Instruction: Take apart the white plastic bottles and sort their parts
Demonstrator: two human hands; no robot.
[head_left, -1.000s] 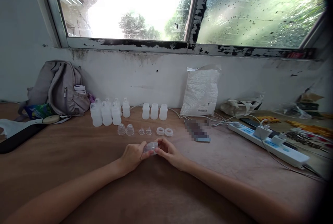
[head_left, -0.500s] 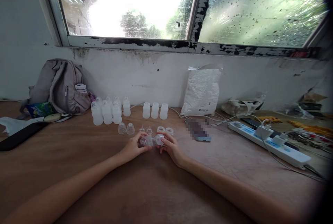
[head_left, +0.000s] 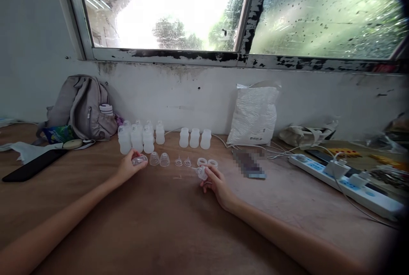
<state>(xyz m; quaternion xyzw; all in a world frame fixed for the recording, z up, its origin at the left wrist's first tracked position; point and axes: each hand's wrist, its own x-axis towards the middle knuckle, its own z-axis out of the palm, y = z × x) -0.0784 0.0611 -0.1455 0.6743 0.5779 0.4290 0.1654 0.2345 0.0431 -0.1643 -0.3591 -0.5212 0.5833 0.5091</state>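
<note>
My left hand [head_left: 130,167] is closed around a clear dome cap [head_left: 139,161], left of two more clear caps [head_left: 164,159] standing on the table. In my right hand [head_left: 217,183] is a bottle teat set in a collar [head_left: 201,173], its tip pointing left. Just behind the right hand lie two white collar rings [head_left: 202,162]. Two loose clear teats [head_left: 187,162] stand between the caps and the rings. Farther back are three open frosted bottles [head_left: 194,138]. Several capped bottles [head_left: 136,138] are grouped behind my left hand.
A grey backpack [head_left: 83,109] and a black flat case [head_left: 35,165] are at the left. Against the wall leans a white plastic bag [head_left: 254,114]. At the right lie a blurred-out phone [head_left: 256,176], a white power strip [head_left: 343,187] and several cables.
My left hand has moved left with the clear cap, away from my right hand. The right hand keeps the teat and collar. The camera view has shifted slightly.
</note>
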